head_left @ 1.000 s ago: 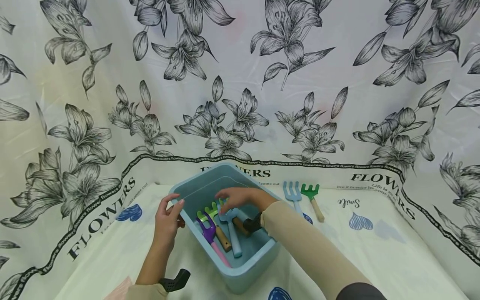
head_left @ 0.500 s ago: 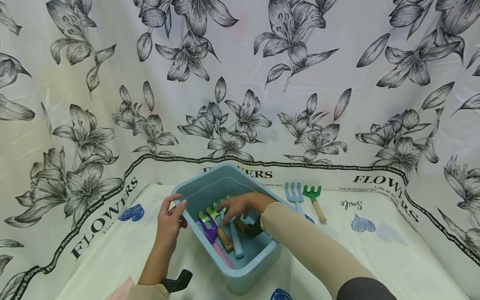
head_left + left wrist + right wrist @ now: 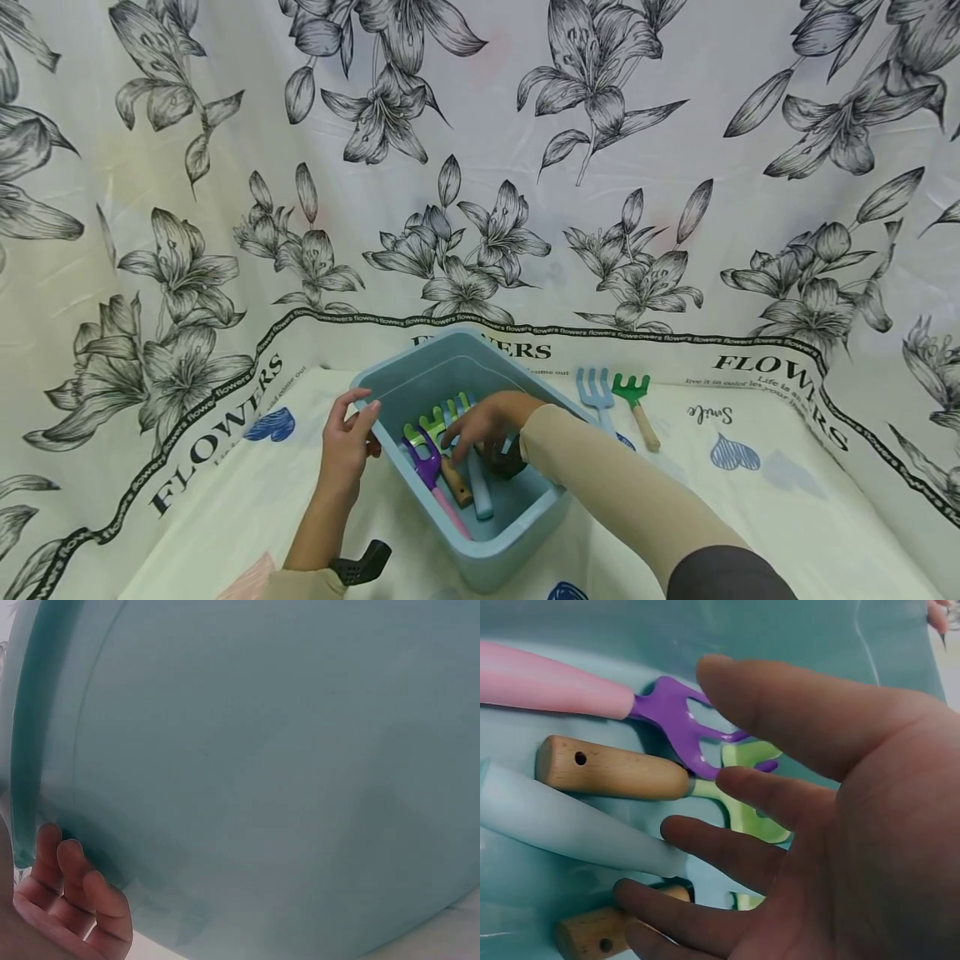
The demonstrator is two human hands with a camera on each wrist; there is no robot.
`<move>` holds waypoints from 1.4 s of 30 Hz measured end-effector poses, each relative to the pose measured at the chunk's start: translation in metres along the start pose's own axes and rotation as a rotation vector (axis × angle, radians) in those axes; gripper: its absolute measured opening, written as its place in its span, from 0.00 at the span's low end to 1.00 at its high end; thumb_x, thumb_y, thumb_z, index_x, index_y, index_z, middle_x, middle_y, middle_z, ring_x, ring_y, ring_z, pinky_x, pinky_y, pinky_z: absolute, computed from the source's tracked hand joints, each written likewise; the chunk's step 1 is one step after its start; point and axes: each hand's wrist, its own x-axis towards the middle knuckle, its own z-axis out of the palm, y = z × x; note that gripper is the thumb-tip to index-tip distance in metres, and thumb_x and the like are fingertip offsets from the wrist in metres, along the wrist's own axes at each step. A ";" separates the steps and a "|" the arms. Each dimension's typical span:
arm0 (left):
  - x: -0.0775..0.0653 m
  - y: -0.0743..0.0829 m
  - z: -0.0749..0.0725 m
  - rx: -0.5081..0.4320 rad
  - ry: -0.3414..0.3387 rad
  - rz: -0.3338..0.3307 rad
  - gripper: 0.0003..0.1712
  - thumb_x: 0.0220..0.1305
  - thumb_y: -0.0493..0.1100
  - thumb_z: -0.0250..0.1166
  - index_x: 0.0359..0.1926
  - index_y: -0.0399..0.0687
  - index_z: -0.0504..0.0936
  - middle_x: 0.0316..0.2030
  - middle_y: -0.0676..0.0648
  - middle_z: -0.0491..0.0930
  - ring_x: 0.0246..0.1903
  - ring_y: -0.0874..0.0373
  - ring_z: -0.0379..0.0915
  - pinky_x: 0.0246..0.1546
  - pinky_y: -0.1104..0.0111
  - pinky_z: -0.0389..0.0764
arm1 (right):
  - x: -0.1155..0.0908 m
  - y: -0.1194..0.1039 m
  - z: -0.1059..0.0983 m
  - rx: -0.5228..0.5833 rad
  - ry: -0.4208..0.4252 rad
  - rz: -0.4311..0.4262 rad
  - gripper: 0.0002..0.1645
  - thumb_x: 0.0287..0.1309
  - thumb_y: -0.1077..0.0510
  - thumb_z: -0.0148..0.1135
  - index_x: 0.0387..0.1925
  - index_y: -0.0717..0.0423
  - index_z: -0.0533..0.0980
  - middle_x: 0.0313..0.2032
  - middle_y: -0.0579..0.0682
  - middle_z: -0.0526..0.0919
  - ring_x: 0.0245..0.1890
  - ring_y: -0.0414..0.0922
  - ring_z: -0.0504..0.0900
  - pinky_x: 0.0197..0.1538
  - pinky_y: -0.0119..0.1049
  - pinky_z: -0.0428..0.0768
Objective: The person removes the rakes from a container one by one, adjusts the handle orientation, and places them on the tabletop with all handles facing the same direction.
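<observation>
A light blue plastic bin (image 3: 510, 542) stands at the middle of the head view. My left hand (image 3: 347, 454) grips its left rim, with several fingers (image 3: 105, 904) at the outer wall in the left wrist view. Down inside the bin, my right hand (image 3: 480, 429) hovers with fingers spread over toy garden rakes. In the right wrist view these are a purple fork (image 3: 675, 724) with a pink handle, a lime green rake with a wooden handle (image 3: 615, 769), and a light blue handle (image 3: 577, 825). A second wooden handle (image 3: 592, 934) lies under my lower fingers, its head mostly hidden.
Behind the bin to the right, a light blue rake (image 3: 596, 392) and a green rake (image 3: 632, 388) with a wooden handle lie on the patterned cloth (image 3: 675, 467). A flower-printed curtain (image 3: 465, 108) rises behind.
My right hand has sunk lower, its fingers now nearer the wooden and light blue handles. My left hand stays on the rim. The head view has shifted slightly.
</observation>
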 end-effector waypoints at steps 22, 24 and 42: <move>-0.001 0.007 0.003 -0.015 -0.022 -0.014 0.23 0.71 0.52 0.58 0.63 0.54 0.67 0.23 0.52 0.76 0.21 0.57 0.68 0.25 0.68 0.74 | -0.005 0.008 -0.007 0.027 0.155 -0.247 0.27 0.66 0.54 0.59 0.63 0.61 0.69 0.49 0.63 0.79 0.40 0.52 0.81 0.48 0.51 0.79; -0.001 0.007 0.001 -0.025 -0.029 -0.024 0.23 0.71 0.51 0.58 0.63 0.55 0.66 0.23 0.52 0.76 0.21 0.57 0.68 0.25 0.68 0.74 | -0.005 0.008 -0.008 0.018 0.183 -0.270 0.27 0.66 0.54 0.58 0.63 0.61 0.69 0.49 0.64 0.79 0.39 0.48 0.79 0.48 0.49 0.78; -0.004 0.006 0.000 -0.004 -0.015 -0.013 0.23 0.71 0.52 0.58 0.63 0.54 0.66 0.23 0.52 0.76 0.20 0.58 0.68 0.25 0.69 0.74 | -0.014 0.006 -0.014 0.023 0.367 -0.302 0.24 0.56 0.59 0.66 0.56 0.55 0.75 0.43 0.49 0.77 0.34 0.42 0.76 0.34 0.35 0.76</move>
